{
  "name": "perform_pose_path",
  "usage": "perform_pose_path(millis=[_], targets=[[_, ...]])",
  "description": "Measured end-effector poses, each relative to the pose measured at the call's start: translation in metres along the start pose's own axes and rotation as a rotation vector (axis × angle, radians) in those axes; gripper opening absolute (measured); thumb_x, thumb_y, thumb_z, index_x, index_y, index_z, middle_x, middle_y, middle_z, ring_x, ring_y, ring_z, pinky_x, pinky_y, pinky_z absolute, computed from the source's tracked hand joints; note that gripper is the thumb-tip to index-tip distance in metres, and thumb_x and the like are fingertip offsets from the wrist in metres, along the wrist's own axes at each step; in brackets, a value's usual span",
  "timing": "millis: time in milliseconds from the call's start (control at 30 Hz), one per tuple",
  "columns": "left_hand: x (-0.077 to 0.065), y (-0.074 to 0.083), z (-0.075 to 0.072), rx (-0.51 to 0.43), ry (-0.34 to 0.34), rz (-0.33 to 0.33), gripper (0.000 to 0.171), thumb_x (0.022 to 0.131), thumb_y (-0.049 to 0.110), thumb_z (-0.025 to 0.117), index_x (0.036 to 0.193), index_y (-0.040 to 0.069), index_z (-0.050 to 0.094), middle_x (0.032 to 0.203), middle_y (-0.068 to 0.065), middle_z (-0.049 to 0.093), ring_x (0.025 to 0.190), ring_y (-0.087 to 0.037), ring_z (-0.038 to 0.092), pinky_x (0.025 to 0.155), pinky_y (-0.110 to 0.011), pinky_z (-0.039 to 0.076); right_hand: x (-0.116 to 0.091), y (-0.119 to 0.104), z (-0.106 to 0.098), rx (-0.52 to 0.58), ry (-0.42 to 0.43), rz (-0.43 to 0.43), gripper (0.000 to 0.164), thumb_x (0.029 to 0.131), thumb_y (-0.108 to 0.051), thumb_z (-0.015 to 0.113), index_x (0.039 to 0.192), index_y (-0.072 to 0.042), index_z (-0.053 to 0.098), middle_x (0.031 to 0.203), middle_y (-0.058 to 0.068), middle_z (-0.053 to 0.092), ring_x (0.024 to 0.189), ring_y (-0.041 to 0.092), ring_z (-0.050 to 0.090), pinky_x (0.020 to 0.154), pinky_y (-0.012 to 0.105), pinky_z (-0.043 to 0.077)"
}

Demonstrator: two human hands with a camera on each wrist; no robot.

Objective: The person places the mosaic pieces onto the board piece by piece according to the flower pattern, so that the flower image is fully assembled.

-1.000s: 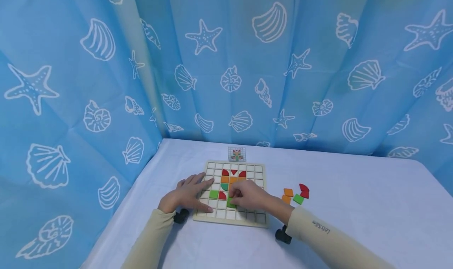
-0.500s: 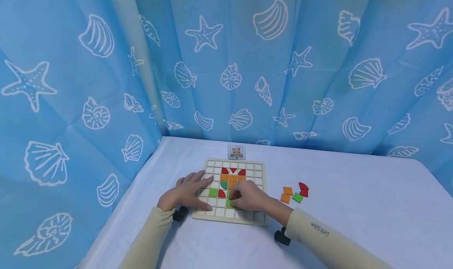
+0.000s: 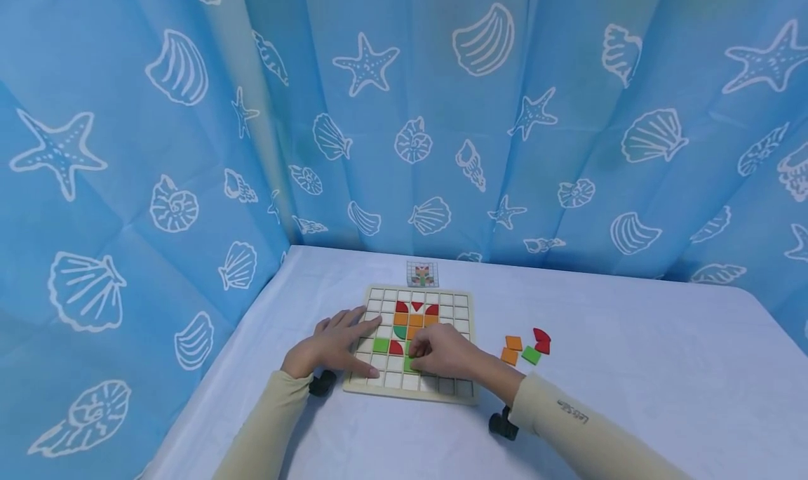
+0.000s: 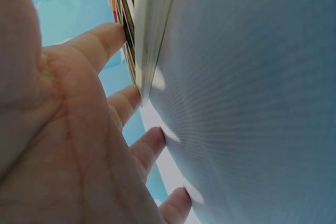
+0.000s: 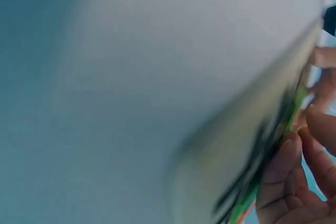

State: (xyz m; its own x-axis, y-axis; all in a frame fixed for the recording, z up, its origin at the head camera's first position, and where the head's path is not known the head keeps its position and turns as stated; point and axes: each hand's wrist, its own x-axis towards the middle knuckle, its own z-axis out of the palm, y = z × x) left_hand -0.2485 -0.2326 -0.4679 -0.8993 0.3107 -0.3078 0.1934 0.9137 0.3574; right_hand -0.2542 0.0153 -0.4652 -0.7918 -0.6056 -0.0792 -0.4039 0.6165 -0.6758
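A wooden grid board (image 3: pixel 435 397) with white cells carries red, orange and green tiles. My left hand (image 3: pixel 334 343) lies spread over its left edge, thumb on the lower left cells. In the left wrist view, the left fingers (image 4: pixel 126 103) reach along the board's edge, some past it to the cloth. My right hand (image 3: pixel 445 354) is over the board's middle, thumb and fingertips pinching a green square tile (image 3: pixel 410 365) low against the cells. The right wrist view has the right thumb (image 5: pixel 283 158) and fingers close together there. The right hand hides cells behind it.
A small pattern card (image 3: pixel 422 274) lies behind the board. Right of the board are loose tiles: orange squares (image 3: pixel 514 343), a green square (image 3: pixel 531 355) and red curved pieces (image 3: pixel 541 341). A white cloth (image 3: pixel 631 368) covers the table; a blue shell-print curtain (image 3: pixel 555 150) hangs behind.
The right fingers stay at the green tile, which sits slightly lower and flatter than a second ago. The left hand keeps its place; the head view shifts slightly.
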Motion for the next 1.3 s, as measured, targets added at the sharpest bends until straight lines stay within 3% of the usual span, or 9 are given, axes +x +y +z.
perform_pose_path(millis=[300,667,867,1100,1300], targets=[[0.003,0.001,0.000,0.009,0.001,0.001,0.102,0.070,0.067,0.077,0.155,0.036,0.030,0.167,-0.004,0.015,0.152,-0.036,0.011,0.118,-0.065,0.012,-0.007,0.013,-0.027,0.060,0.013,0.027,0.019,0.087,-0.020,0.077,0.104,-0.014,0.074,0.098,-0.002,0.071,0.087,0.012,0.064,0.077,0.028,0.056],[0.004,0.001,0.000,-0.001,0.006,0.001,0.103,0.070,0.066,0.078,0.155,0.037,0.030,0.166,-0.003,0.015,0.152,-0.034,0.010,0.119,-0.063,0.012,-0.039,0.061,-0.078,0.033,0.176,0.194,0.026,0.087,-0.017,0.076,0.111,-0.009,0.072,0.098,0.002,0.069,0.090,0.018,0.059,0.082,0.032,0.054],[0.001,-0.001,0.002,-0.001,0.003,-0.012,0.103,0.070,0.066,0.078,0.155,0.037,0.029,0.167,-0.003,0.014,0.152,-0.035,0.010,0.119,-0.063,0.012,-0.054,0.082,-0.084,-0.003,0.178,0.262,0.024,0.087,-0.019,0.076,0.110,-0.011,0.072,0.097,0.000,0.069,0.090,0.017,0.060,0.080,0.031,0.056],[0.000,-0.002,0.001,-0.007,0.009,-0.006,0.102,0.070,0.066,0.078,0.155,0.037,0.029,0.167,-0.003,0.015,0.152,-0.035,0.010,0.119,-0.064,0.012,-0.068,0.099,-0.085,-0.053,0.219,0.305,0.022,0.087,-0.018,0.075,0.108,-0.011,0.072,0.110,0.007,0.068,0.103,0.025,0.059,0.087,0.042,0.057],[0.000,-0.001,0.001,-0.021,0.008,-0.009,0.102,0.070,0.066,0.079,0.155,0.036,0.030,0.167,-0.003,0.015,0.153,-0.035,0.010,0.119,-0.064,0.011,-0.075,0.116,-0.086,-0.078,0.194,0.281,0.024,0.084,-0.015,0.078,0.107,-0.010,0.073,0.104,0.006,0.068,0.092,0.022,0.055,0.077,0.033,0.054]])
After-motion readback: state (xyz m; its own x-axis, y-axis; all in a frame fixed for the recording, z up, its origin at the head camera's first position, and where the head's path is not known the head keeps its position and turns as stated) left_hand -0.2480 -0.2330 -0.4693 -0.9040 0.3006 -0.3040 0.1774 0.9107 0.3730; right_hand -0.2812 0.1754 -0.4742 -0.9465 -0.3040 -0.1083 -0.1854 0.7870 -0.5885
